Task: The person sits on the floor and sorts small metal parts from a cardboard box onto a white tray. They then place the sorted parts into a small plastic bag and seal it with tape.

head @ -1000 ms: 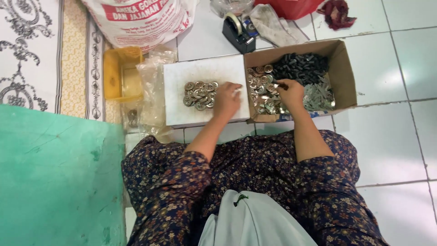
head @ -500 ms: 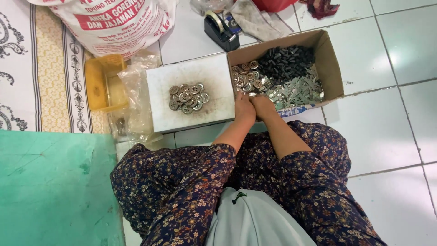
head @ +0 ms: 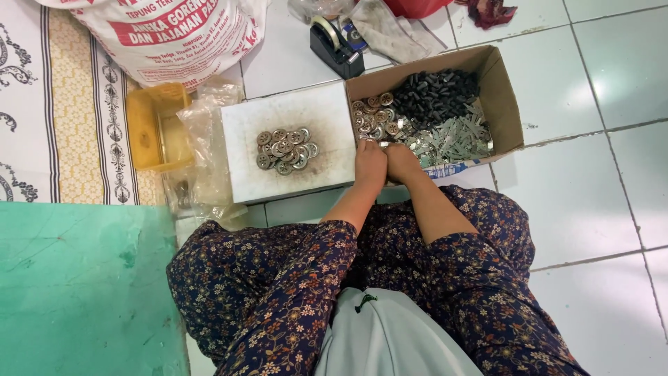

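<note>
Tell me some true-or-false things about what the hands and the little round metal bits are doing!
1. Both hands, left hand and right hand, are side by side at the near edge of the cardboard box. True.
2. A pile of round metal discs lies on the white board. True.
3. The cardboard box holds only round discs. False: it also holds small black pieces and silvery strips.
4. The tape dispenser sits inside the box. False: it stands on the floor tiles behind it.

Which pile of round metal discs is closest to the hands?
The discs in the cardboard box, right above both hands; the other pile sits on the white slab, farther left.
</note>
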